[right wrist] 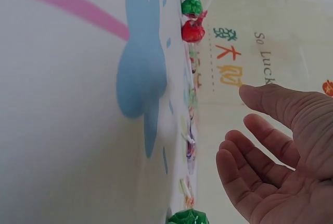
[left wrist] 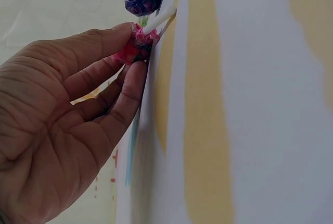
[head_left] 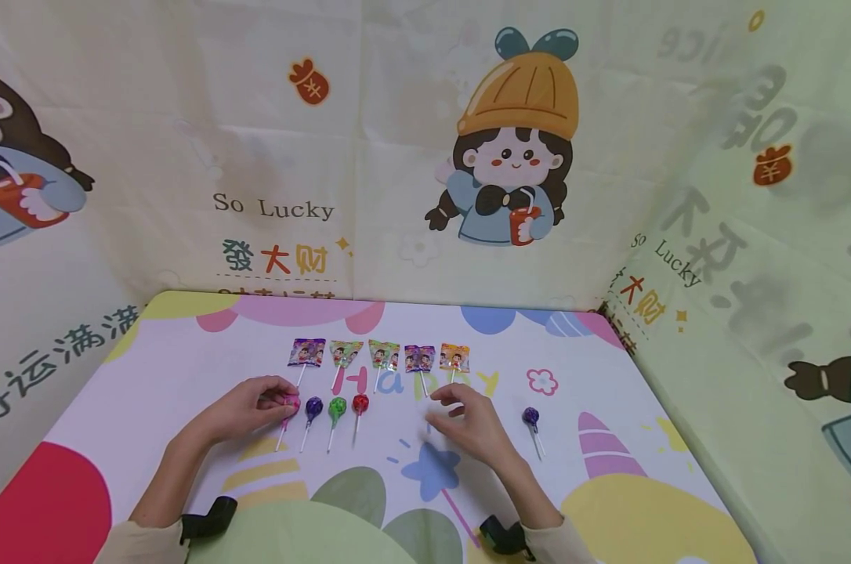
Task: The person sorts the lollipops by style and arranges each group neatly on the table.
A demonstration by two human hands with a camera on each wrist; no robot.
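My left hand (head_left: 259, 403) pinches the pink-wrapped ball of a lollipop (left wrist: 134, 49) between thumb and fingertips, its white stick slanting toward me in the head view. To its right, in a row, lie a purple lollipop (head_left: 314, 407), a green lollipop (head_left: 337, 407) and a red lollipop (head_left: 360, 403). Fingers loosely bent and holding nothing, my right hand (head_left: 471, 423) hovers above the table right of that row. A dark purple lollipop (head_left: 530, 416) lies apart, farther right. Another green wrapped ball (right wrist: 189, 217) shows at the bottom of the right wrist view.
Behind the round lollipops is a row of several flat-packed lollipops, among them a purple packet (head_left: 307, 352) at its left end and an orange packet (head_left: 455, 358) at its right. The patterned table (head_left: 510, 501) meets a printed cloth backdrop (head_left: 390, 157).
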